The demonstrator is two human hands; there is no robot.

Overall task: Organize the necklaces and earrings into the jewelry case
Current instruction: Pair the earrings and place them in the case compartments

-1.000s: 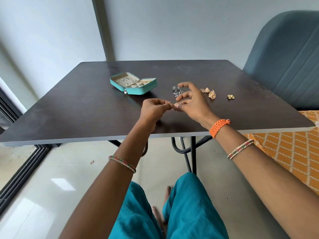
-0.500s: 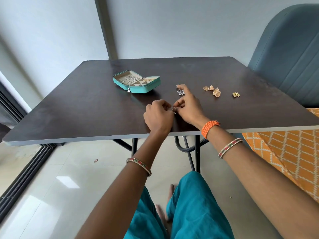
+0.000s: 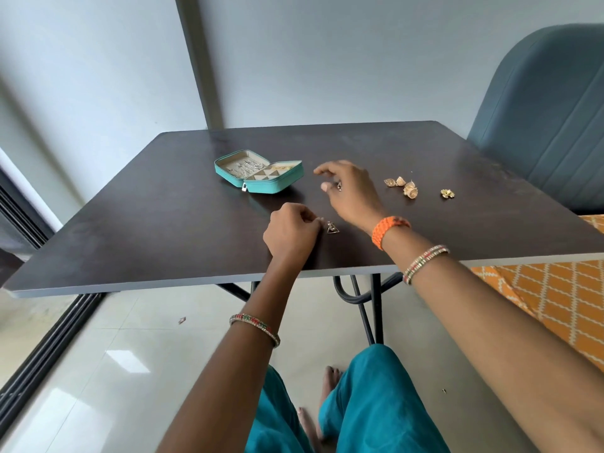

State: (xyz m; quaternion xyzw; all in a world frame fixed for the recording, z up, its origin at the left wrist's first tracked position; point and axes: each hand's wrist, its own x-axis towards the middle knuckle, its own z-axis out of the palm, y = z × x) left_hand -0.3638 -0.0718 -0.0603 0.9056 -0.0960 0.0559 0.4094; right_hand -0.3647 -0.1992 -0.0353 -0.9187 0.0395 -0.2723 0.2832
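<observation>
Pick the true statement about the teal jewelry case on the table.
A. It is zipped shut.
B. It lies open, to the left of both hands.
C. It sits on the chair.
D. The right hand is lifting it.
B: the jewelry case lies open on the table, left of the left hand and right hand.

The left hand [image 3: 289, 232] pinches a small triangular earring [image 3: 332, 227] above the dark desk [image 3: 163, 220]; the right hand [image 3: 351, 191] hovers beside the open teal jewelry case [image 3: 258, 173], apparently holding something small; gold earrings [image 3: 405, 188] lie right
</observation>
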